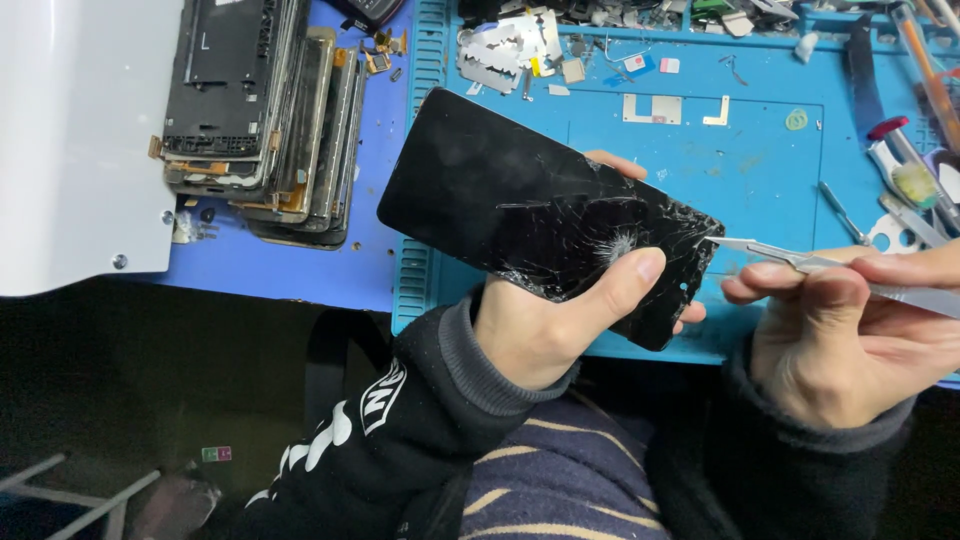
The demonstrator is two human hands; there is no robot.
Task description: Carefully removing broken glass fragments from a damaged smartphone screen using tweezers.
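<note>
Cracked black glass fills the middle of the view: a phone screen panel (545, 215), its fractures spreading from an impact point near its lower right end, is held tilted above a blue work mat (760, 170). The left hand (555, 320) is closed around the panel's lower edge, thumb pressed on the glass just beside the impact point and fingertips showing behind the far edge. The right hand (850, 335), at about 3 o'clock from the panel, is pinched shut on a slim metal blade tool (800, 260) whose tip touches the panel's right corner edge. The step in hand looks like prying at that corner; a next move would probably call for a shallow angle and light pressure (the glass there is already splintered). At 10 o'clock lies a stack of stripped phone frames (265, 120) on the surface, with loose razor blades (505, 50) at 12 o'clock.
</note>
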